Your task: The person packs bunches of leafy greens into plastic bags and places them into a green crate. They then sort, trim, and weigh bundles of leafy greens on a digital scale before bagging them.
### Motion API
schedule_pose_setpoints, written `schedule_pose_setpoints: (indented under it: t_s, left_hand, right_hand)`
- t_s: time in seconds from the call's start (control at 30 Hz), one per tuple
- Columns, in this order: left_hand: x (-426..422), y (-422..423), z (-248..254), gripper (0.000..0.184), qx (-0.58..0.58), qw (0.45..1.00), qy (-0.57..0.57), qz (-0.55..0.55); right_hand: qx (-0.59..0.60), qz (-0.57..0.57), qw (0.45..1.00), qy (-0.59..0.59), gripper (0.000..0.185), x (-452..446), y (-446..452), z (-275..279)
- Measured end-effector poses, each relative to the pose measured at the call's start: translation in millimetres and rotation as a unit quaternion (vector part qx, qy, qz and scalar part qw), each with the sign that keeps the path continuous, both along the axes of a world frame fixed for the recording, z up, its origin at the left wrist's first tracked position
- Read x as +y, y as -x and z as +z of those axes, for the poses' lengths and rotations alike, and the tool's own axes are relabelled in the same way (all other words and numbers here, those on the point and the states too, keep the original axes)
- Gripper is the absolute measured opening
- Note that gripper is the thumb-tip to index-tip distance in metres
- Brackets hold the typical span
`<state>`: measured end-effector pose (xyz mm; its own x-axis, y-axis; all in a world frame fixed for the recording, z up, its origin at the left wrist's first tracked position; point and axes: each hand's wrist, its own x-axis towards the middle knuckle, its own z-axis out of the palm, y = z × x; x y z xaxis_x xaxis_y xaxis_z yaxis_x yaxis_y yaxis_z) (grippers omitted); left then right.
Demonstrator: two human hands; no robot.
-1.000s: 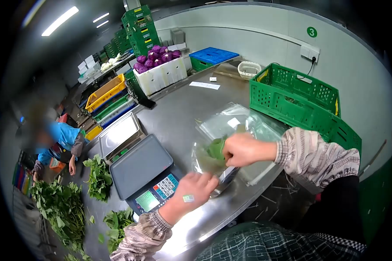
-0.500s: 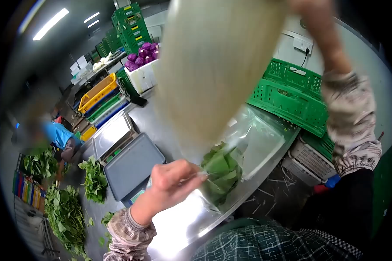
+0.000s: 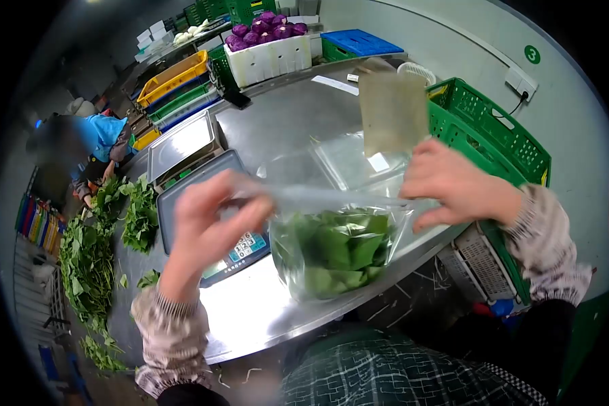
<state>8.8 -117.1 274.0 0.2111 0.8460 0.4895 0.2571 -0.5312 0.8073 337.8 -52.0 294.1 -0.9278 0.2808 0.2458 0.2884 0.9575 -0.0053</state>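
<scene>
My left hand point(image 3: 216, 223) and my right hand point(image 3: 457, 186) each pinch one side of the mouth of a clear bag point(image 3: 335, 260), stretched between them above the near edge of the metal table point(image 3: 277, 142), with green leaves point(image 3: 365, 252) inside. A tan sheet point(image 3: 394, 111) stands up just beyond my right fingers, though I cannot tell whether they grip it. Farther out, the scale point(image 3: 247, 247) sits behind my left hand, flat plastic bags point(image 3: 342, 162) lie beyond the filled one, and a green crate point(image 3: 470, 139) stands at the right.
</scene>
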Motion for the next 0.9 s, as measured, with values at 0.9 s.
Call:
schedule_pose_setpoints:
  t_s: [0.9]
  left_hand:
    - [2.7,-14.4,-368.5,0.025,0.219,0.801,0.168,0.531]
  right_hand:
    - [0.047,-0.275,0.939,0.202,0.011,-261.5,-62.0,-265.6]
